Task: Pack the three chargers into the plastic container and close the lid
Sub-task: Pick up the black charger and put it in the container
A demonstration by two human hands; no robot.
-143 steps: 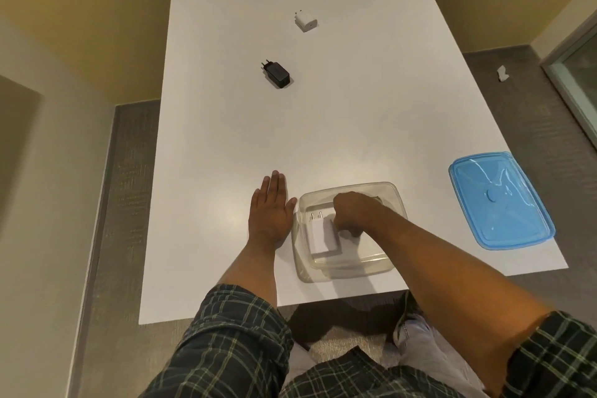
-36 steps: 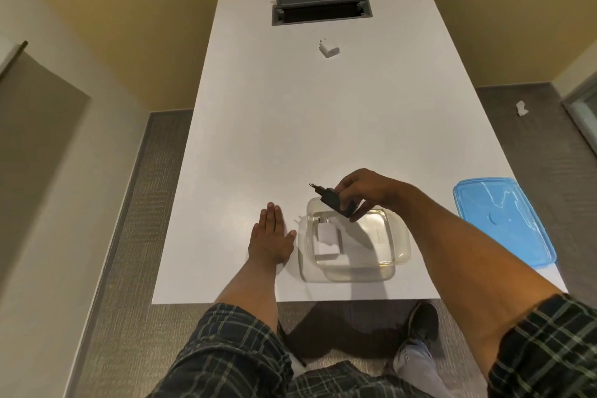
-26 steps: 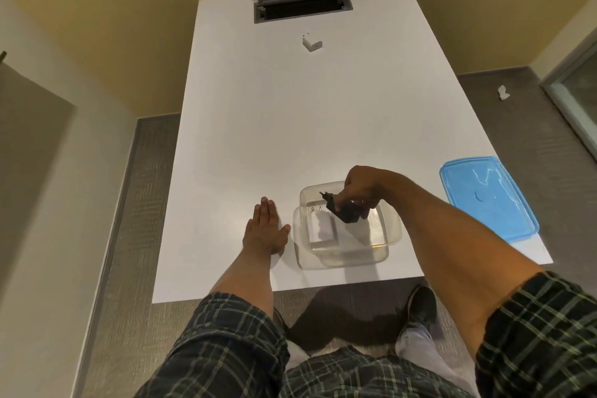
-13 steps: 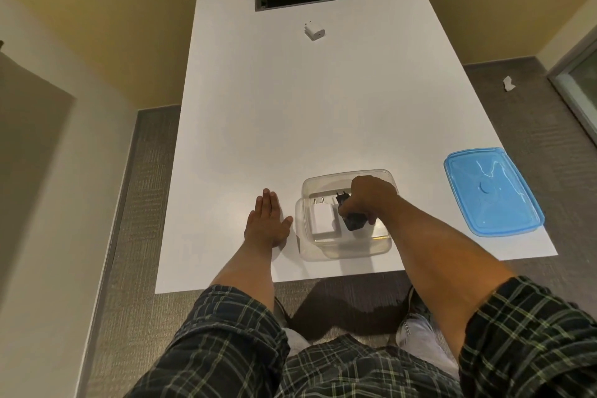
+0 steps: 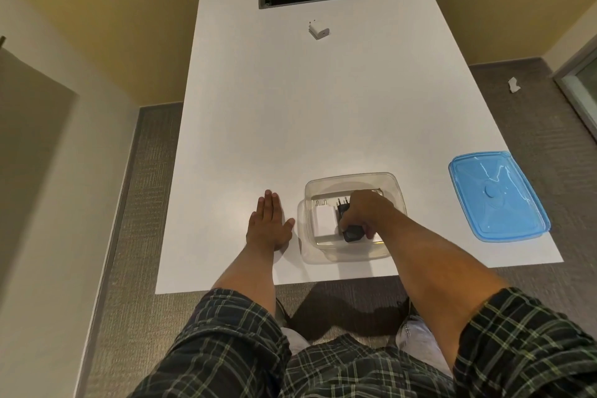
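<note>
Your right hand [image 5: 361, 213] pinches the small black plug-in charger [image 5: 350, 231] with curled fingers, setting it beside the flat white charger [image 5: 324, 218] inside the clear plastic container [image 5: 355, 179], prongs aligned, likely to save room. Your left hand [image 5: 268, 226] lies flat, fingers together, on the white counter [image 5: 290, 123] just beside the container; the third small white cube charger [image 5: 318, 32] sits far off, the blue plastic lid [image 5: 497, 195] to the right.

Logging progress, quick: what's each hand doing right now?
Left hand: open, flat on the table.
Right hand: closed on the black charger inside the clear container.

Right hand [image 5: 363, 212] inside clear container [image 5: 395, 186], gripping black charger [image 5: 350, 231] beside white charger [image 5: 324, 220]; left hand [image 5: 266, 226] flat on bench [image 5: 290, 123].
</note>
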